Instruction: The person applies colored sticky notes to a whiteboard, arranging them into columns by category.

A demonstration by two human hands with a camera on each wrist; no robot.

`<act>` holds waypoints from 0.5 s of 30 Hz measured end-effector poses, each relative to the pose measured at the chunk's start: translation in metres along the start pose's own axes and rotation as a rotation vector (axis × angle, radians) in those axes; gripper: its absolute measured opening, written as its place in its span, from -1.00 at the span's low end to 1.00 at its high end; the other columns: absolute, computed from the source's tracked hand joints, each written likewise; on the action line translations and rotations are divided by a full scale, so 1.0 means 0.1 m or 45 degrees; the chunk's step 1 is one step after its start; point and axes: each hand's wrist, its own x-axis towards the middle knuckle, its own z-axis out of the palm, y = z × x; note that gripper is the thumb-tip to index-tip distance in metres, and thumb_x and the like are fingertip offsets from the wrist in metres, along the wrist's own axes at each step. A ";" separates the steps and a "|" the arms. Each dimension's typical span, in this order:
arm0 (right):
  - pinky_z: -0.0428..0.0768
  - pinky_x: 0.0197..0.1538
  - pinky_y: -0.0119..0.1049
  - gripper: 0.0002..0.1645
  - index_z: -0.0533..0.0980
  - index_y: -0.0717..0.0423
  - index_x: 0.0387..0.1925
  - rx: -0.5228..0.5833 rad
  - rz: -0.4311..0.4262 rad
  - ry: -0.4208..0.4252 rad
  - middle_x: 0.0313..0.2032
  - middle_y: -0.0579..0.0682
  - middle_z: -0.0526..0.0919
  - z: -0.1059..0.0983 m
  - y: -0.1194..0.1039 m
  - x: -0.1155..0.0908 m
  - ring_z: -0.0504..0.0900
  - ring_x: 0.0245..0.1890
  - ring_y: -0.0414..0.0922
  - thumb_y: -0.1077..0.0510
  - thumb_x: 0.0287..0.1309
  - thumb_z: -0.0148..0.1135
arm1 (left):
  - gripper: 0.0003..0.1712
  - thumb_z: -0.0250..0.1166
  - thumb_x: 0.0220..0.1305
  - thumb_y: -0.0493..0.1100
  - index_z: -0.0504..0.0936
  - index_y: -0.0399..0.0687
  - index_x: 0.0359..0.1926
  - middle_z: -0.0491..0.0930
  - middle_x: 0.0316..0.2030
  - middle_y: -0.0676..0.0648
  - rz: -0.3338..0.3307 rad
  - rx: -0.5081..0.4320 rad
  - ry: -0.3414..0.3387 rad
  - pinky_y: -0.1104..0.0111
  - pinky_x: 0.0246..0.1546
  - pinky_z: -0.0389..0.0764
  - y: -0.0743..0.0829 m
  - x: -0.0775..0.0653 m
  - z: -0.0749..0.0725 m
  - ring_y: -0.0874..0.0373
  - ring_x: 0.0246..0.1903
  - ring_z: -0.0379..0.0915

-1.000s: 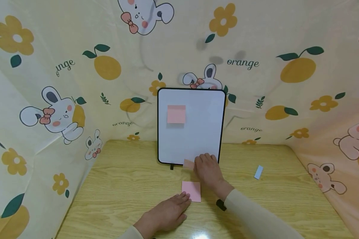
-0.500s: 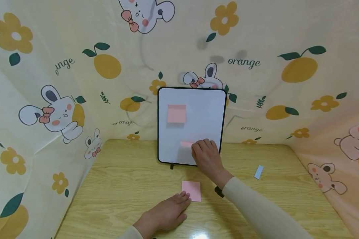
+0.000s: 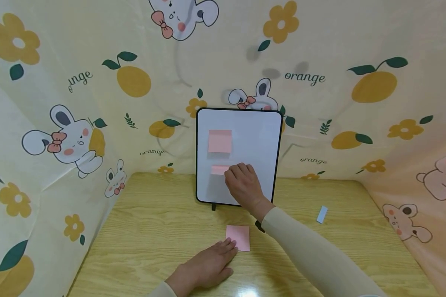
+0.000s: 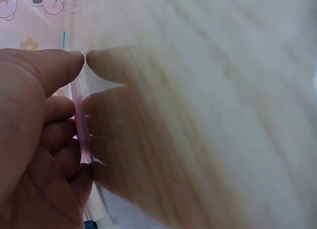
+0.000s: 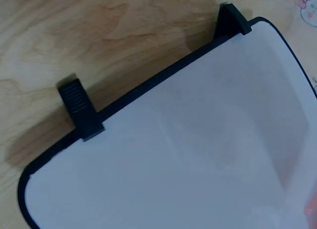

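In the head view a white board (image 3: 252, 140) with a black rim stands upright at the back of the table. A pink sticky note (image 3: 220, 141) is on its upper left. Below that note, my right hand (image 3: 245, 187) pinches a second pink sticky note (image 3: 219, 169) by its right side, close against the board's face. The fingers' grip is hidden behind the knuckles. Flat on the table, my left hand (image 3: 209, 264) rests its straight fingertips on the lower left corner of a pink sticky note pad (image 3: 241, 237). The left wrist view shows these left fingers (image 4: 59, 135) at the pad's edge.
Black feet clip onto the board's lower edge, a left foot (image 5: 79, 110) and a right foot (image 5: 232, 23). A pale blue strip (image 3: 321, 214) lies on the wood-grain table (image 3: 152, 231), right of the board. A printed cloth (image 3: 312, 123) surrounds the table.
My right hand has lifted the second sticky note from the board's bottom edge, up and left, to below the first note. My left hand has stayed on the pad.
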 end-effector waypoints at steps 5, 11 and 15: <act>0.52 -0.24 -0.19 -0.73 0.39 0.10 -0.43 -0.011 -0.008 0.029 -0.32 0.00 0.58 0.09 -0.01 0.08 0.61 -0.24 0.00 0.26 0.47 0.13 | -0.29 0.10 0.62 0.11 0.32 -0.14 0.59 0.22 0.61 -0.11 0.018 0.026 0.023 0.22 0.61 0.24 0.00 -0.01 0.01 0.01 0.63 0.08; 0.49 -0.30 -0.21 -0.68 0.36 0.10 -0.49 -0.046 -0.013 0.085 -0.40 0.01 0.54 0.19 0.00 0.12 0.60 -0.32 0.01 0.30 0.41 0.18 | -0.28 0.12 0.61 0.13 0.31 -0.12 0.60 0.21 0.62 -0.09 0.012 -0.004 -0.004 0.22 0.60 0.25 0.00 -0.01 -0.02 0.03 0.63 0.07; 0.50 -0.30 -0.20 -0.69 0.37 0.11 -0.48 -0.051 -0.012 0.097 -0.39 0.02 0.54 0.22 0.01 0.14 0.59 -0.32 0.03 0.29 0.38 0.25 | -0.27 0.12 0.61 0.15 0.31 -0.11 0.60 0.21 0.62 -0.08 0.010 -0.006 -0.017 0.22 0.60 0.25 0.00 -0.02 -0.04 0.04 0.63 0.07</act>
